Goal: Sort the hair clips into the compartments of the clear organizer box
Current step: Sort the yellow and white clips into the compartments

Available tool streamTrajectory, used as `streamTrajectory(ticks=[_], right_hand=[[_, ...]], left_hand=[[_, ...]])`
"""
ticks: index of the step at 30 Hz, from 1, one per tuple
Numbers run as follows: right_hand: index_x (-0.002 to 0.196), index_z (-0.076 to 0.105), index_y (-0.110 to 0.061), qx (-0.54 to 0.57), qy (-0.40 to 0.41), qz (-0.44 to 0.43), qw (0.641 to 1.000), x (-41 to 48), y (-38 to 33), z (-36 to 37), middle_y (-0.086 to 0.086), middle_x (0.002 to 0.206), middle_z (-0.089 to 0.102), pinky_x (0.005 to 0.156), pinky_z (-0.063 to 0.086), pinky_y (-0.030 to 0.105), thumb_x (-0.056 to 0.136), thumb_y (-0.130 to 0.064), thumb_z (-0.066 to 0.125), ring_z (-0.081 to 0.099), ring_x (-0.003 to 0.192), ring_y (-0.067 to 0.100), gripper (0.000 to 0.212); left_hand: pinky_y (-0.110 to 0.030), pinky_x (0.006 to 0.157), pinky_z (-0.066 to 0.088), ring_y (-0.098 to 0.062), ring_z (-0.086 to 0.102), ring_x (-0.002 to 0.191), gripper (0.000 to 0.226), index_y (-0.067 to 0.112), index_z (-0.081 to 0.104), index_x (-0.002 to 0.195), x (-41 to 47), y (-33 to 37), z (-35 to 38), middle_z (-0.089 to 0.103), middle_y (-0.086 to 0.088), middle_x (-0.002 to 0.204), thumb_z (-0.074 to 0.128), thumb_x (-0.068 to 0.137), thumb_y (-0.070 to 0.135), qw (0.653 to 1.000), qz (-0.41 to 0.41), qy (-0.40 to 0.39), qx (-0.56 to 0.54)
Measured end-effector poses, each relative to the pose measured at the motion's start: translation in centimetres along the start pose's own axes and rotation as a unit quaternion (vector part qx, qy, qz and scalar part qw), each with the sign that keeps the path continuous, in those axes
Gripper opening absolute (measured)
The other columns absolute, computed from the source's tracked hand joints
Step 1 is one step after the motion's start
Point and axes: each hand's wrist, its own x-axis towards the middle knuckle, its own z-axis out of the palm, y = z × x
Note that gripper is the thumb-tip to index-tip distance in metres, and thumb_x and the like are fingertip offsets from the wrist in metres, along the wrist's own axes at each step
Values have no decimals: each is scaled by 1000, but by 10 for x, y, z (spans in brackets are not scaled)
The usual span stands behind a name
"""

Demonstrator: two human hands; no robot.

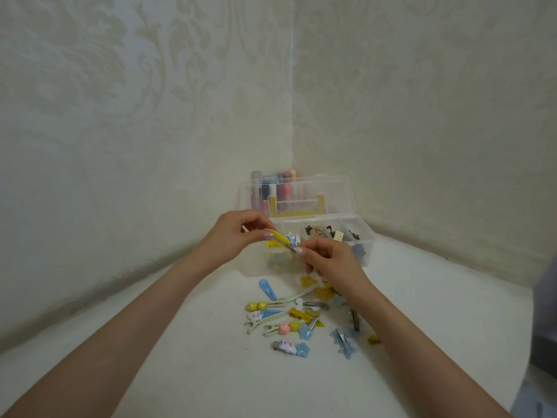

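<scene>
Two hands: the left hand (238, 233) and the right hand (334, 260) met on one yellow clip (279, 236), raised in front of the near left corner of the organizer box (361, 239).
Left fingers (259, 234): curled, with thumb and forefinger pinching the clip's upper end.
Right fingers (304, 251): curled, the tips pinching its lower, metal-looking end and the rest tucked beneath.
Clip's long axis: it ran from 10 o'clock at the left hand to 4 o'clock at the right hand.
Which way it pointed: the yellow end pointed to 10 o'clock; I could not tell whether the clip was sprung open.
Clip to box: the leftmost compartment lay just behind and under it, at about 12 o'clock from the right fingertips. Yellow and blue pieces showed through the clear wall there.
Nearer hand: by my guess the left, whose pinch sat just beside that compartment's rim, so a short carry toward 12 o'clock would do.
Other compartments: they held dark and brown clips, off at 2 o'clock.
Loose pile (301, 315): yellow, blue and pale green clips lay on the white table (180, 357), at 6 o'clock from the hands.
</scene>
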Motion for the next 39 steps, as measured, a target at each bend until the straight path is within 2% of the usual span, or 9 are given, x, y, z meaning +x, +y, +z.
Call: streamTrajectory(ticks=[6, 9, 15, 17, 22, 26, 32, 35, 39], right_hand=[[86, 66, -24, -125, -10, -44, 991, 0, 12, 3, -6, 61, 53, 66, 50, 31, 87, -21, 63, 52, 61, 7, 5], [86, 67, -24, -168, -18, -65, 984, 0, 14, 4, -8, 62, 52, 64, 47, 27, 87, -21, 62, 47, 57, 2, 5], [86, 67, -25, -194, -24, -69, 978, 1, 15, 4, -5, 68, 60, 63, 48, 25, 88, -22, 62, 51, 58, 3, 6], [86, 67, -26, -200, -29, -70, 977, 0, 16, 4, -5, 68, 62, 64, 49, 25, 87, -23, 62, 53, 58, 3, 6], [87, 69, -26, -231, -73, -80, 967, -2, 11, 6, -12, 65, 57, 60, 38, 17, 83, -20, 64, 50, 60, -2, 8], [86, 71, -30, -305, -135, -138, 933, -8, 4, 12, -14, 73, 57, 62, 32, 11, 79, -30, 70, 48, 68, -3, 7], [87, 68, -29, -401, -152, -169, 887, -12, 5, 17, -10, 84, 54, 74, 41, 26, 77, -42, 69, 47, 84, 7, 16], [88, 67, -27, -419, -140, -173, 880, -12, 5, 17, -8, 88, 56, 71, 38, 24, 78, -42, 67, 50, 86, 11, 18], [88, 66, -25, -425, -145, -163, 878, -12, 3, 16, -8, 90, 58, 72, 38, 24, 79, -41, 67, 50, 87, 10, 18]], left_hand=[[-11, 62, 37, 1, 50, 61, 11, 21, 64, 78, 25, -2, -3, 63, 9, 72, 70, 77, 11, 990, -17, 116, 74], [-28, 73, 40, -11, 51, 73, 4, 18, 67, 84, 39, -9, 2, 65, 6, 81, 65, 82, 15, 983, -46, 102, 145], [-29, 77, 44, -15, 59, 86, 10, 18, 67, 92, 47, -9, 13, 69, 3, 87, 59, 86, 17, 976, -71, 18, 205], [-26, 73, 40, -13, 54, 83, 12, 18, 65, 97, 45, -8, 16, 67, 4, 89, 59, 87, 18, 972, -67, -4, 225], [-26, 72, 37, -9, 47, 78, 11, 19, 66, 95, 30, -5, 8, 58, 12, 87, 59, 87, 22, 972, -26, 31, 231], [-27, 72, 37, -9, 47, 78, 8, 23, 65, 92, 14, -6, 3, 54, 20, 81, 59, 87, 25, 971, -7, 53, 233], [-27, 74, 40, -7, 48, 75, 6, 24, 65, 90, 2, -4, 5, 57, 18, 82, 61, 86, 26, 975, -4, 80, 207], [-25, 72, 39, -1, 47, 72, 4, 24, 65, 88, 0, -2, 7, 57, 18, 81, 62, 86, 24, 978, -1, 83, 193], [-21, 71, 39, -4, 49, 74, 6, 22, 66, 89, -3, 1, 9, 60, 13, 83, 62, 86, 23, 981, -2, 93, 172]])
